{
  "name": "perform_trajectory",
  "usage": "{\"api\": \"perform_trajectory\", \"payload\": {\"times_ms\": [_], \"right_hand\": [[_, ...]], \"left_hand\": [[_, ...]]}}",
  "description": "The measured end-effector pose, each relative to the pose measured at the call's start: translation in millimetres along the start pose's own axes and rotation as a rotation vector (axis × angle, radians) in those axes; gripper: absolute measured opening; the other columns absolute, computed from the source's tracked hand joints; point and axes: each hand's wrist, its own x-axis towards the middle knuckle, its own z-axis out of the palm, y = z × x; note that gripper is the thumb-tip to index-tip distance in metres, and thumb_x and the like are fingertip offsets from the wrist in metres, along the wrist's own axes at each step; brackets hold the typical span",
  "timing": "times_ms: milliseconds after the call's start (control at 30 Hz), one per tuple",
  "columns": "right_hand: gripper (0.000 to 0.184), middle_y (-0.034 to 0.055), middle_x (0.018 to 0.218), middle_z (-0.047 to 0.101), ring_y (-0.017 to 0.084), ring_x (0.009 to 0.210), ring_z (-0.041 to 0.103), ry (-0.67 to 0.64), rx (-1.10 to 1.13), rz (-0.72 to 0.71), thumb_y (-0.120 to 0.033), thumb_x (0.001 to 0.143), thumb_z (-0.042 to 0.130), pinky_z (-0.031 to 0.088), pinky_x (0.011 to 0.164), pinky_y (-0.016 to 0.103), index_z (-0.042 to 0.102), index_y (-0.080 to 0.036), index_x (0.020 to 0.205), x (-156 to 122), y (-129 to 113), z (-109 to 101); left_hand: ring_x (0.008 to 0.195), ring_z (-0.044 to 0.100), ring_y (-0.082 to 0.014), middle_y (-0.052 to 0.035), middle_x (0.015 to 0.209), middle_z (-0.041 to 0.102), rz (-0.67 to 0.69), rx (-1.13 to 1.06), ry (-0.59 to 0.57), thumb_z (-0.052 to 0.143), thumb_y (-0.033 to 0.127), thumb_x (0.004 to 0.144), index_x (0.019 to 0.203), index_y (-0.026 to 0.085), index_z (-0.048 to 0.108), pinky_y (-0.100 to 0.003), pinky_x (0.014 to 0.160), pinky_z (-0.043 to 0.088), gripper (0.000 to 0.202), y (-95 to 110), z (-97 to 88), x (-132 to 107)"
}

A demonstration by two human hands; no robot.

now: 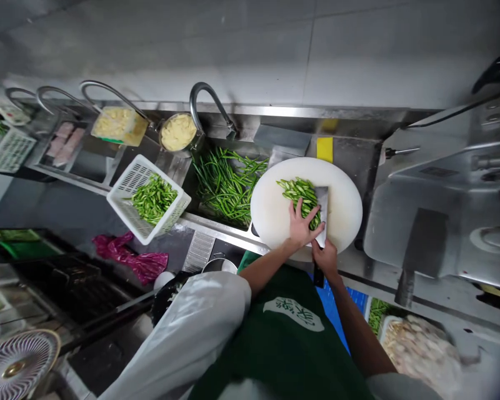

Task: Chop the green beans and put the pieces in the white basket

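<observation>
A round white cutting board (270, 203) lies across the edge of the sink in front of me. Slanted cut pieces of a thin green vegetable, like green chili peppers, make a pile (295, 189) on it. My left hand (302, 226) rests on the near part of this pile with its fingers spread, the fingertips close to the blade. In my right hand (325, 259) is the handle of a cleaver (323, 205), gripped from below. Its broad blade lies on the board along the right side of the pile.
Left of the board, a sink holds long green vegetables (233, 189). A white basket (123, 186) with cut green pieces sits over the counter edge. Behind stand a metal pot (195, 145) and curved taps (198, 97). Another cleaver (425, 244) lies on the steel surface at right.
</observation>
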Motion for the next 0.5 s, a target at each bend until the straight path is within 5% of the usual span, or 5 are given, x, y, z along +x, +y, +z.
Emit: {"api": "perform_trajectory", "payload": {"times_ms": [167,300,400,500], "right_hand": [[0.052,0.0033,0.052,0.058,0.021,0.05,0.057,0.033,0.117,0.166,-0.073,0.075,0.056,0.047,0.051,0.031,0.06,-0.021,0.077,-26,-9,2],[0.045,0.0003,0.048,0.055,0.018,0.045,0.053,0.123,0.18,0.242,-0.068,0.077,0.058,0.045,0.047,0.03,0.055,-0.024,0.072,-48,-22,17],[0.042,-0.0011,0.049,0.054,0.018,0.043,0.052,0.169,0.231,0.222,-0.066,0.077,0.059,0.046,0.047,0.03,0.054,-0.024,0.075,-58,-39,43],[0.044,-0.0013,0.048,0.053,0.018,0.043,0.052,0.112,0.222,0.154,-0.066,0.079,0.059,0.047,0.046,0.031,0.057,-0.023,0.081,-64,-71,88]], "left_hand": [[0.158,0.013,-0.0397,-0.0122,0.168,0.023,0.086,-0.024,-0.051,0.068,0.056,0.09,0.143,0.029,0.062,-0.067,0.127,0.012,0.06,6,-4.4,-3],[0.157,0.019,-0.0388,-0.0108,0.167,0.025,0.222,-0.05,-0.119,0.064,0.054,0.093,0.148,0.031,0.057,-0.066,0.127,0.009,0.059,9,-24.8,-3],[0.158,0.013,-0.0399,-0.0087,0.169,0.02,0.245,-0.06,-0.076,0.064,0.055,0.093,0.149,0.033,0.055,-0.067,0.127,0.012,0.061,-3,-56.4,-1],[0.158,0.004,-0.0427,-0.0053,0.171,0.015,0.169,-0.046,0.014,0.068,0.057,0.09,0.148,0.036,0.057,-0.067,0.126,0.015,0.063,-41,-109.2,1]]}}
